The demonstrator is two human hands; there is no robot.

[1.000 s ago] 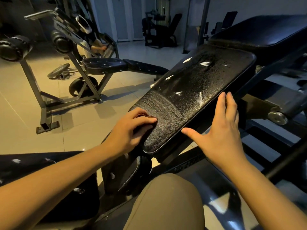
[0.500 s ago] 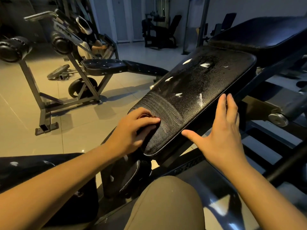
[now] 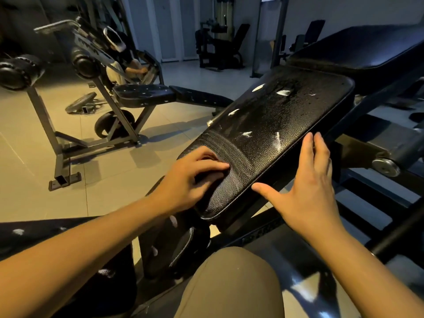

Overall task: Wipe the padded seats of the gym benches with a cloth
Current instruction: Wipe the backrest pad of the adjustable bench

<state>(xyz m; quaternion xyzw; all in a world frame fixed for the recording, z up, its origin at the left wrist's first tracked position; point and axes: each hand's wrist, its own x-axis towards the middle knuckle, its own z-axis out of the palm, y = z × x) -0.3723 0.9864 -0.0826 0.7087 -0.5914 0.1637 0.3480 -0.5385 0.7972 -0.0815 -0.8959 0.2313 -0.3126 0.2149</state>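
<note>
A tilted black padded seat (image 3: 286, 120) fills the middle of the view. It is wet with droplets and dotted with white foam blobs. A streaked, wiped patch lies at its near left corner. My left hand (image 3: 190, 180) presses down there, fingers curled over a dark cloth (image 3: 212, 157) that is almost wholly hidden beneath them. My right hand (image 3: 305, 187) is spread flat, its fingertips resting on the seat's right edge and its thumb pointing left under the pad. A second black pad (image 3: 358, 51) rises behind the seat.
Another bench (image 3: 144, 95) with foam spots stands on the tiled floor to the left, with roller pads (image 3: 20, 72) and a weight plate (image 3: 80, 103) nearby. A person sits behind it. My knee (image 3: 231, 283) is at the bottom. The steel frame (image 3: 385, 166) runs to the right.
My left hand has slid slightly to the right along the seat's near corner with the cloth. My right hand has stayed on the seat's edge.
</note>
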